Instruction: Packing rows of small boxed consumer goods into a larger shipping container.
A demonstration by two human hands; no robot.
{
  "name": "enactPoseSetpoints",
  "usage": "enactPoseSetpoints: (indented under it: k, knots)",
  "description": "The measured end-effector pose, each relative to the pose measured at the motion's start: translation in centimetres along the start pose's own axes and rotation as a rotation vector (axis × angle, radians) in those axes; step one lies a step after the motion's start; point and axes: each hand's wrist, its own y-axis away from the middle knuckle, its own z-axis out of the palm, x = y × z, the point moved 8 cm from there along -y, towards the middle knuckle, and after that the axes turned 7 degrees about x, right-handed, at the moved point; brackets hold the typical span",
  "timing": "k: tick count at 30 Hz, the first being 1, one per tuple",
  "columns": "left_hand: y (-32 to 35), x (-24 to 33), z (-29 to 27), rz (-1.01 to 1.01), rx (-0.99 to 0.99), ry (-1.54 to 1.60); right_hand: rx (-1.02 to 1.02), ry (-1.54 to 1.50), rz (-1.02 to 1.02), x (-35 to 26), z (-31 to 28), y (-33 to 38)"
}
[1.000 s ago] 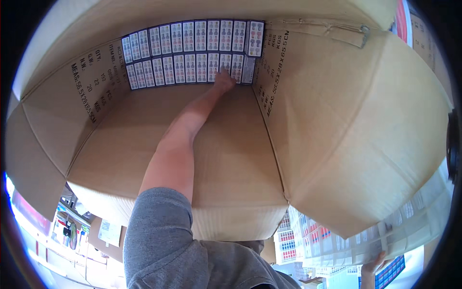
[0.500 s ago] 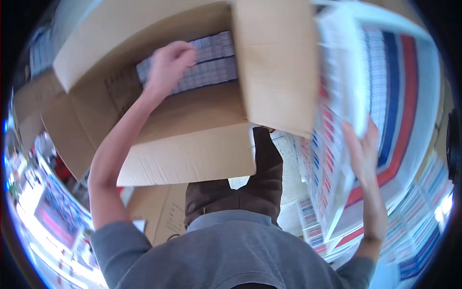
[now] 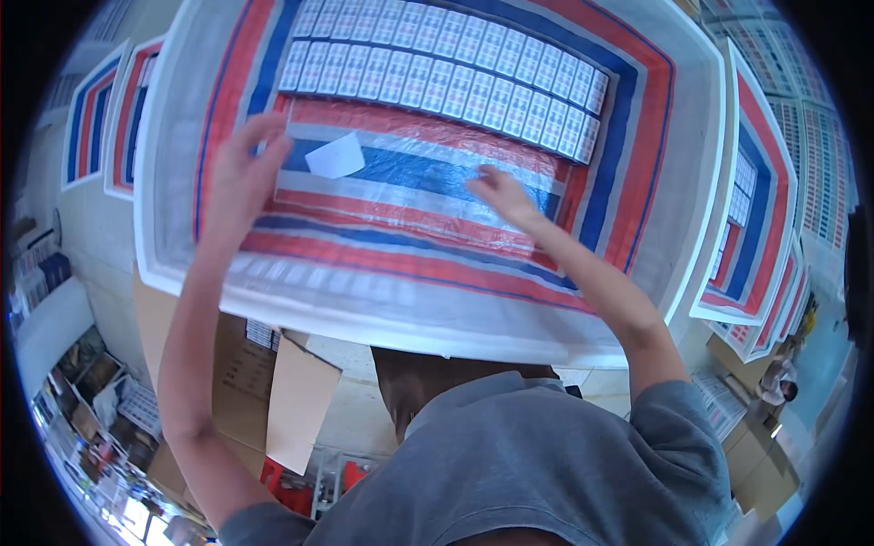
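A large white plastic crate point(image 3: 177, 250) lies in front of me, lined with a red, white and blue striped sheet point(image 3: 414, 187) that has a glossy surface. Two rows of small printed boxes point(image 3: 446, 77) stand along its far side. My left hand point(image 3: 244, 177) is over the left part of the crate, slightly blurred, with thumb and fingers apart and nothing seen between them. Just right of it, a white slip of paper point(image 3: 335, 157) rests on the sheet. Over the right part of the sheet, my right hand point(image 3: 503, 193) has its fingers curled in, with nothing visible in them.
An open cardboard box point(image 3: 305, 391) is on the floor below the crate's left side. More white crates with striped linings point(image 3: 751, 191) stand to the right, and others point(image 3: 127, 127) to the left. A person point(image 3: 777, 382) is far off at the right.
The view has turned from the cardboard box to the striped-lined crate. My left hand has left the box for the crate. My right hand has come off the crate's edge to above the sheet.
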Motion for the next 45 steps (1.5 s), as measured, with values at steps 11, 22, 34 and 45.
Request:
enactPoseSetpoints:
  k: [11,22,34,45]
  knots:
    - [-9.9,-14.9,27.6,-0.212,-0.137,-0.163,0.629,0.055,0.463,25.3,-16.8,-8.2]
    - [-16.6,-15.8,31.2,-0.02,0.154,-0.354,0.519,-0.686,0.431,33.8,-16.4,-15.2]
    - [-18.0,-16.8,30.0,-0.151,0.292,-0.452,0.459,-0.59,0.575,34.4,-15.8,-13.8]
    - [-18.4,-16.3,30.9,-0.186,0.203,-0.438,0.508,-0.589,0.515,28.9,-16.8,-13.7]
